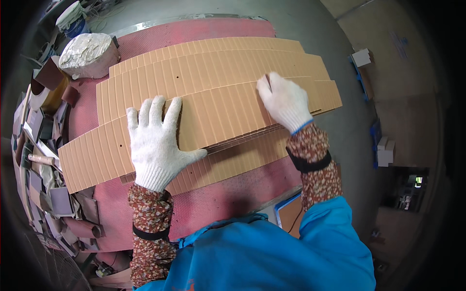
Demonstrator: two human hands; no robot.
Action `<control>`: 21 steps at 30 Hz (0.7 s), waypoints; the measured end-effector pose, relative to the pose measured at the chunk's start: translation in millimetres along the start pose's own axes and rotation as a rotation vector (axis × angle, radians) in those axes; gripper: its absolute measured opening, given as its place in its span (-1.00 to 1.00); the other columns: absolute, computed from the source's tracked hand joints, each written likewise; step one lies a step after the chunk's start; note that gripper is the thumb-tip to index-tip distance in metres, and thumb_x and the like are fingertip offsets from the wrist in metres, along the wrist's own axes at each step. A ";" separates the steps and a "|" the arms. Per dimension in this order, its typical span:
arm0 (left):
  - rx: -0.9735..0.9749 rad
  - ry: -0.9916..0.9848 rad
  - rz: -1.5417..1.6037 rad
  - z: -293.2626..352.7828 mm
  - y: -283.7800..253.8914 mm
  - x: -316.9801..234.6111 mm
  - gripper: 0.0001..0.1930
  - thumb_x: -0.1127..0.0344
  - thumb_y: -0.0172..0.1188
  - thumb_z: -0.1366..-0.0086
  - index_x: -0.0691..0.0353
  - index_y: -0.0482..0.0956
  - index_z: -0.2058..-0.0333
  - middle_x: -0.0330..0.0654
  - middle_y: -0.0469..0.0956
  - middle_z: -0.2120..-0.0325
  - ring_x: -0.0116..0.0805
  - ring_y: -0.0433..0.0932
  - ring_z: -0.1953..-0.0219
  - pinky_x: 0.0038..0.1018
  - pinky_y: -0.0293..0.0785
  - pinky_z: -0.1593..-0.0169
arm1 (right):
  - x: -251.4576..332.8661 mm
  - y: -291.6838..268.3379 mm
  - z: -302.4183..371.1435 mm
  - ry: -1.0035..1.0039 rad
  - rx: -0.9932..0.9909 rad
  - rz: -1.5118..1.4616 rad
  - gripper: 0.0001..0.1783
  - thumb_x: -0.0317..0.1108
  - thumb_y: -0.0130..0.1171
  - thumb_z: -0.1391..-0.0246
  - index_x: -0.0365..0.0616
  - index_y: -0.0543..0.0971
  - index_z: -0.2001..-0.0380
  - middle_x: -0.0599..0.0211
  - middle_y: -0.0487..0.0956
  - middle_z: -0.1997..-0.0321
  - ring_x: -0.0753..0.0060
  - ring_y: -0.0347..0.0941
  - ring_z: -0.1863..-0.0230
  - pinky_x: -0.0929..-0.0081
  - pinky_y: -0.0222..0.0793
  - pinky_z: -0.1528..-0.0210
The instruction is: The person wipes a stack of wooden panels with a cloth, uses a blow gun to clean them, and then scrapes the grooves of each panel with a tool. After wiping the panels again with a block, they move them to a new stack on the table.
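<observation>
Long tan boards with evenly spaced grooves lie stacked and staggered in front of me. My left hand [158, 143], in a white knit glove, rests flat with spread fingers on the nearer top board [221, 114]. Its thumb reaches that board's near edge. Toward the right end of the same board is my right hand [287, 101], gloved as well, with its fingers curled closed against the surface. Whatever may be inside those fingers is hidden. Behind lies another grooved board [218, 65], and a lower board [233, 162] shows on the near side under the stack's edge.
A pink textured mat [233, 194] covers the table under the boards. Along the left lie several brown and grey sheet scraps [60, 201] and a roller-like cylinder [41, 159]. A foil-covered bundle [87, 51] and a bucket [75, 24] stand at the far left.
</observation>
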State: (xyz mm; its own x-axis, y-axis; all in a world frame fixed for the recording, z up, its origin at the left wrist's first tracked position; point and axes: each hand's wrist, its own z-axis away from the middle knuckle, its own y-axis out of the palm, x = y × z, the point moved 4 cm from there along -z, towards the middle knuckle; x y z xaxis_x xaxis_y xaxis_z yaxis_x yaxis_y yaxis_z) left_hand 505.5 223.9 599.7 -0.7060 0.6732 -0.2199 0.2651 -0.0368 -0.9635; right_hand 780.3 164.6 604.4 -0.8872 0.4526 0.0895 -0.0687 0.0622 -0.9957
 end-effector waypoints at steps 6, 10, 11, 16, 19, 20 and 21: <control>-0.003 0.015 -0.030 2.7 -1.0 2.3 0.15 -0.25 0.57 0.27 0.20 0.37 -0.31 0.03 0.37 -0.21 0.07 0.24 -0.36 0.10 -0.04 -0.48 | -30.5 25.0 131.2 -0.187 0.127 0.042 -0.64 -0.08 -0.02 -0.35 -0.10 0.52 0.40 0.04 0.60 0.62 -0.06 0.61 0.56 0.00 0.51 0.49; -0.059 0.048 -0.064 4.0 2.6 -0.2 0.11 -0.22 0.56 0.24 0.20 0.40 -0.29 0.06 0.38 -0.21 0.08 0.26 -0.35 0.09 -0.01 -0.46 | -48.4 57.5 198.7 0.110 0.436 -0.151 -0.60 0.02 -0.06 -0.34 -0.08 0.57 0.26 0.08 0.68 0.45 -0.10 0.65 0.32 -0.09 0.52 0.18; -0.095 0.079 -0.043 5.1 3.5 -1.4 0.07 -0.20 0.57 0.22 0.20 0.42 -0.27 0.05 0.37 -0.20 0.08 0.26 -0.35 0.12 0.01 -0.44 | -49.2 59.4 207.4 0.166 0.437 -0.194 -0.58 0.04 -0.07 -0.36 -0.08 0.57 0.24 0.13 0.69 0.44 -0.09 0.66 0.28 -0.08 0.51 0.13; -0.102 0.303 0.225 52.5 -14.0 -47.6 -0.13 0.04 0.59 0.11 0.24 0.49 -0.20 0.08 0.46 -0.13 0.08 0.42 -0.19 0.01 0.33 -0.30 | -12.6 48.9 218.2 0.166 0.562 -0.535 -0.52 0.11 -0.11 -0.39 -0.06 0.57 0.20 0.24 0.70 0.41 -0.01 0.67 0.24 0.01 0.50 0.08; 0.179 0.314 0.363 99.6 6.0 -67.9 -0.24 0.00 0.50 -0.10 0.21 0.48 -0.23 0.04 0.53 -0.09 0.09 0.47 -0.18 -0.06 0.39 -0.29 | 12.9 63.3 222.9 0.021 0.618 -0.743 -0.52 0.12 -0.04 -0.35 -0.08 0.59 0.24 0.21 0.71 0.31 0.05 0.66 0.18 0.10 0.51 0.06; 0.305 0.244 0.419 111.8 12.5 -65.8 -0.26 -0.03 0.45 -0.19 0.23 0.46 -0.25 0.07 0.53 -0.11 0.06 0.48 -0.20 -0.12 0.41 -0.29 | 25.8 60.0 222.9 -0.041 0.644 -0.799 -0.53 0.10 -0.01 -0.34 -0.10 0.59 0.23 0.18 0.71 0.29 0.04 0.66 0.17 0.11 0.51 0.06; 0.301 0.235 0.405 124.7 16.6 -59.8 -0.26 -0.03 0.45 -0.19 0.23 0.46 -0.25 0.07 0.53 -0.11 0.06 0.48 -0.20 -0.12 0.41 -0.29 | 40.8 56.3 222.7 -0.105 0.670 -0.852 -0.55 0.08 0.02 -0.33 -0.12 0.59 0.22 0.16 0.71 0.27 0.04 0.66 0.16 0.12 0.52 0.06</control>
State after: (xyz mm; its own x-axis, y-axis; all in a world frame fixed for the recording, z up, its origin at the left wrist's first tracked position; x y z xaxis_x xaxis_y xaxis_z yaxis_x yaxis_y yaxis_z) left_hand 470.2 90.9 577.8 -0.4121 0.7070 -0.5748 0.2610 -0.5128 -0.8179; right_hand 638.6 -11.6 546.6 -0.4626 0.4108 0.7856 -0.8863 -0.1925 -0.4212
